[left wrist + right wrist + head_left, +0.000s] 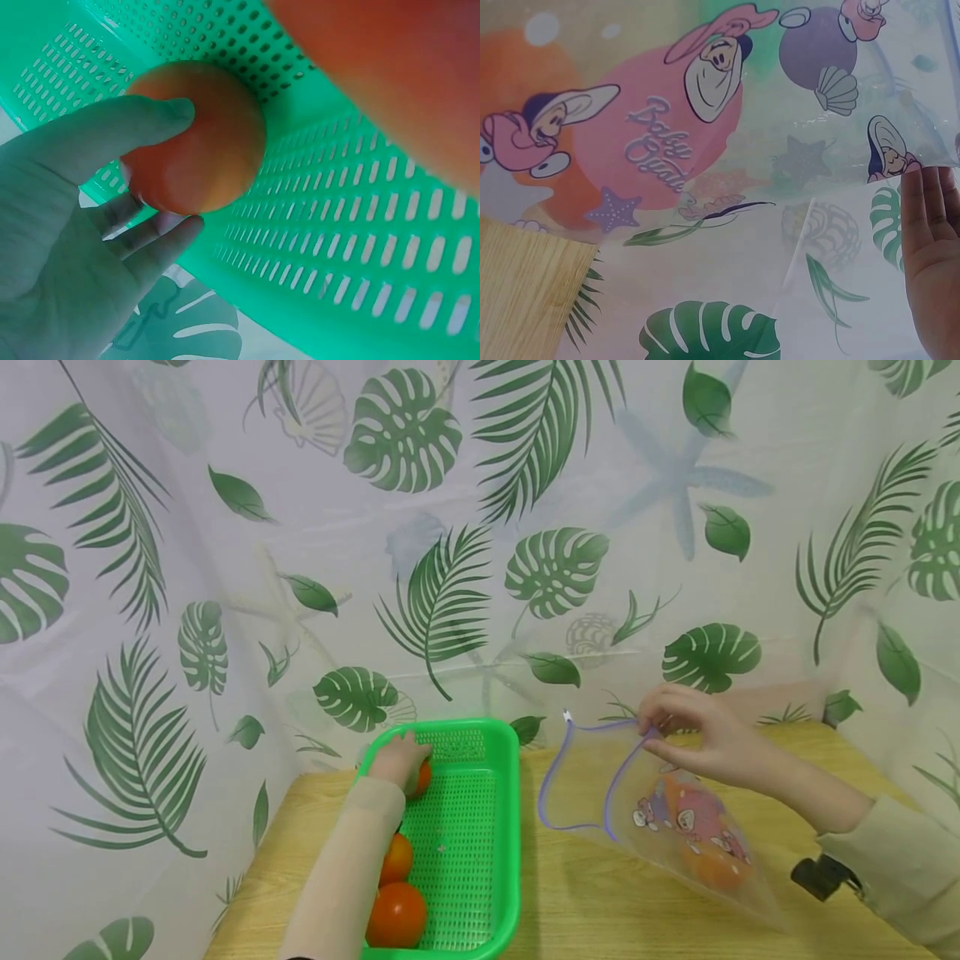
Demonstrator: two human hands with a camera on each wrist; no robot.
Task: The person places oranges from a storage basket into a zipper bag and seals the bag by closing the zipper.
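Left hand [397, 760] is at the far left corner of the green perforated basket [480, 827], fingers and thumb curled round a tomato [199, 139]; the left wrist view shows the thumb over the top of the fruit and the fingers under it, the fruit against the basket wall. Not lifted clear yet, as far as I can judge.

Two more tomatoes lie along the basket's left side: a smaller tomato [396, 858] mid-way and a larger tomato [396, 914] at the near left corner. The basket sits toward the left edge of the wooden table [585, 902].

Right hand [693, 735] pinches the purple-edged rim of a clear zip bag [652, 810] printed with cartoon figures, holding the mouth raised and open toward the basket. The bag lies right of the basket, its closed end toward the near right edge of the table.

An orange-red shape in the bag [712, 864] shows through the lower part of the bag; likely one tomato already inside, though print and film blur it.

Progress: probably one fruit bagged, one in hand, two waiting in the basket. Bag unsealed.
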